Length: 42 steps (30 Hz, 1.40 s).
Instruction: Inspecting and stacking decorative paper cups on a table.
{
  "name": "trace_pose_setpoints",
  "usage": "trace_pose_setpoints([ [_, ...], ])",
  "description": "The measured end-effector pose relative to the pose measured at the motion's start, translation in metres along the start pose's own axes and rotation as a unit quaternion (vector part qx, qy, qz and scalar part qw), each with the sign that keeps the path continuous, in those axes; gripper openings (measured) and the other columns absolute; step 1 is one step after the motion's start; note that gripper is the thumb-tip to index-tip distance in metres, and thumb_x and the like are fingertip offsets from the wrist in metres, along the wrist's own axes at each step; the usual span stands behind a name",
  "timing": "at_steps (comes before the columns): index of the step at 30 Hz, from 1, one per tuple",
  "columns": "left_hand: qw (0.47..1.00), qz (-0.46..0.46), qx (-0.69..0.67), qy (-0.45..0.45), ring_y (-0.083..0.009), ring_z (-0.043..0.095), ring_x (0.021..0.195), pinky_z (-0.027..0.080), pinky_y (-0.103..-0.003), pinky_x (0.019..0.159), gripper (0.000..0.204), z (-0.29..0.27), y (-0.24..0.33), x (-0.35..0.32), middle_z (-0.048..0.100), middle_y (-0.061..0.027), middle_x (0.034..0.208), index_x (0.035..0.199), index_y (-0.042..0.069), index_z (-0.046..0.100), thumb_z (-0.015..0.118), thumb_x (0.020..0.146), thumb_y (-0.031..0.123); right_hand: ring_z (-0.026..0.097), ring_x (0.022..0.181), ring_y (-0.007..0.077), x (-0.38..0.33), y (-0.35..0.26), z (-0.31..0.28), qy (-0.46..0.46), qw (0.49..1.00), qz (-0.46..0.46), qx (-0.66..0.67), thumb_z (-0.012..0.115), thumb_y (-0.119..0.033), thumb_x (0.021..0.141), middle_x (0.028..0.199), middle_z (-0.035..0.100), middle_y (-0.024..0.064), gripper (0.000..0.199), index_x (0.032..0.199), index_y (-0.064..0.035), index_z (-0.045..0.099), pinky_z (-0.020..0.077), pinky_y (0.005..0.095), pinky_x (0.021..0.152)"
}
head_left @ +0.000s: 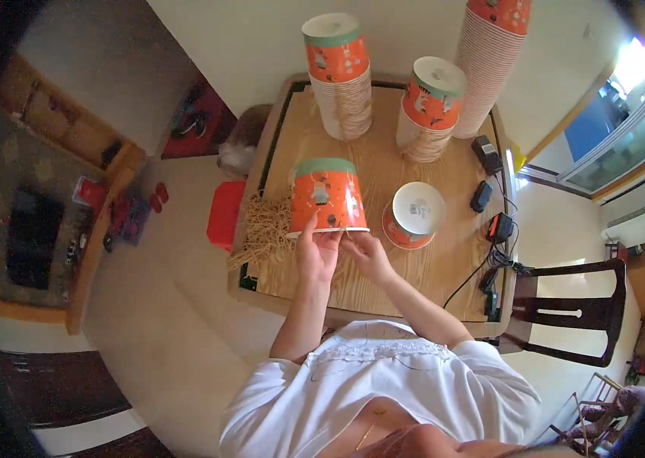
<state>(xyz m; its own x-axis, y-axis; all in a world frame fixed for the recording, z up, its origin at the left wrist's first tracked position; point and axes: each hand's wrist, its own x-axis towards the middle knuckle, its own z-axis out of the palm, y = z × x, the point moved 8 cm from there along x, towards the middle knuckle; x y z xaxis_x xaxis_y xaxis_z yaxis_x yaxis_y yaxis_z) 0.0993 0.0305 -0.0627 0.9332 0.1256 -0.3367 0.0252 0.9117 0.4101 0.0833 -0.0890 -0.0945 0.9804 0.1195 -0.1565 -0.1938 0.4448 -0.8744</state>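
One orange paper bucket (328, 195) stands upside down near the middle of the wooden worktop (383, 164), its open rim tipped toward the person. Both hands meet at that rim. The left hand (316, 252) has its grip clamped on the rim's near edge, thumb up against the printed wall. The right hand (364, 252) sits just beside it at 3 o'clock, fingers pinched together on the same rim edge.

At 9 o'clock from the bucket lies one loose heap of straw-coloured paper shred (265, 229), touching the bucket's side and spilling toward the worktop's left edge. At 3 o'clock from the bucket stands one short stack of buckets (414, 214), upside down, white base up.

Farther back there are three taller stacks, all upside down. One stack (339, 76) stands at 12 o'clock from the held bucket, a second (431, 107) at 1 o'clock, and the third, tallest stack (490, 61) at 2 o'clock, running out of the top of the picture.

Along the worktop's right edge lie three small black boxes (486, 153) with one black cable (475, 275) trailing off the near edge. One dark wooden chair (566, 313) stands at 4 o'clock beside the worktop. One red stool (225, 215) sits on the floor at 9 o'clock, against the worktop's left side.
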Motion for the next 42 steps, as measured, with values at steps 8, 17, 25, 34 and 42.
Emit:
trace_pose_setpoints([
  [8,0.982,-0.04,0.185,0.013,-0.0147,0.058,0.092,0.05,-0.031,0.073,0.038,-0.034,0.009,-0.01,0.057,-0.004,0.107,0.114,0.008,0.049,0.06,0.08,0.019,0.05,0.066,0.0047,-0.008,-0.044,-0.005,-0.218,0.946,0.017,-0.239,0.052,-0.024,0.091,0.074,0.054,-0.0032,0.022,0.091,-0.0035,0.059,0.0419,0.0217,0.059],
  [17,0.893,0.005,0.445,-0.065,-0.0097,0.055,0.091,0.045,-0.027,0.079,0.03,-0.002,0.0,-0.04,0.058,-0.0032,0.106,0.11,0.005,0.055,0.055,0.088,0.025,0.054,0.07,0.0066,-0.009,-0.065,0.011,-0.099,0.935,-0.128,-0.315,0.056,-0.006,0.086,0.08,0.059,0.0022,0.008,0.092,-0.001,0.056,0.0448,0.0218,0.06],
  [25,0.984,-0.015,0.175,-0.015,-0.0165,0.059,0.092,0.051,-0.032,0.075,0.036,-0.018,0.013,-0.022,0.059,-0.0066,0.108,0.116,0.005,0.047,0.053,0.087,0.025,0.058,0.072,0.0115,-0.028,-0.067,0.016,-0.099,0.923,-0.141,-0.345,0.06,-0.002,0.081,0.083,0.062,0.0068,0.01,0.091,-0.0006,0.056,0.0456,0.0245,0.062],
  [34,0.968,0.002,0.251,-0.026,-0.021,0.061,0.092,0.055,-0.036,0.073,0.032,-0.006,0.023,-0.034,0.058,-0.0113,0.109,0.114,0.002,0.048,0.048,0.088,0.021,0.058,0.076,0.0155,-0.009,-0.065,-0.014,-0.03,0.922,-0.21,-0.324,0.062,-0.002,0.078,0.081,0.062,0.0057,0.012,0.09,-0.0031,0.058,0.0444,0.0288,0.069],
  [42,0.927,0.017,0.366,-0.078,-0.0149,0.059,0.089,0.051,-0.031,0.078,0.032,0.003,0.011,-0.05,0.059,-0.0079,0.103,0.11,-0.001,0.052,0.048,0.092,0.025,0.058,0.076,0.0214,-0.029,-0.114,0.045,-0.105,0.789,-0.365,-0.483,0.068,-0.01,0.071,0.078,0.061,0.0029,0.017,0.086,-0.0082,0.061,0.0407,0.0361,0.076],
])
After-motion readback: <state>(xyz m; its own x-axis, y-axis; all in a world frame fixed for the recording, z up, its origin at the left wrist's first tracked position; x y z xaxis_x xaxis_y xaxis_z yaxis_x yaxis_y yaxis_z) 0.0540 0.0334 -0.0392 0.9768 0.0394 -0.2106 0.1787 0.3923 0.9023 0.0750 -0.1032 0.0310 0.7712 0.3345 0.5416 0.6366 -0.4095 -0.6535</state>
